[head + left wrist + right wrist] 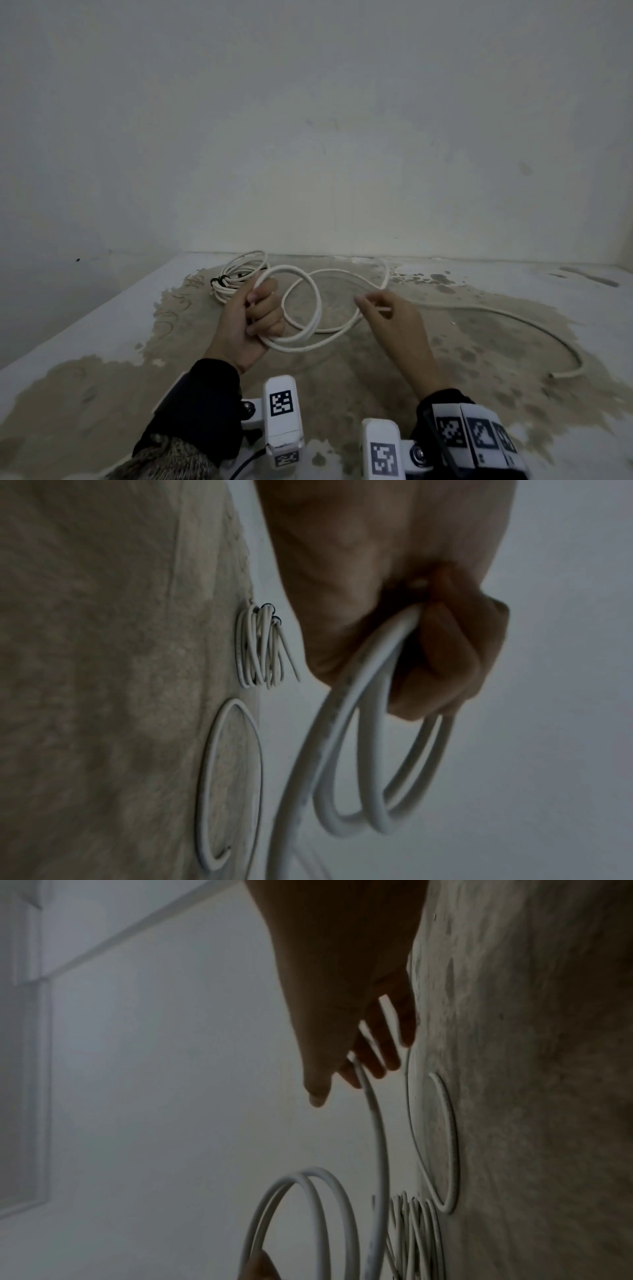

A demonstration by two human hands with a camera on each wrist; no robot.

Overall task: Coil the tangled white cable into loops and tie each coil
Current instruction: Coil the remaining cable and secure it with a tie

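White cable (301,337): two loops gathered in the left hand (251,320), fist closed round them to keep the coil's shape. Right hand (394,320): fingers pinching the next stretch, likely to feed another loop. Loose tail trails across the counter (102,394). Finished tied coil (239,274) lies behind.

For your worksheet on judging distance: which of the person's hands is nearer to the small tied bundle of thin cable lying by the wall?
Left. The left hand grips cable loops right beside the tied bundle; the right hand is farther off, across the loops.
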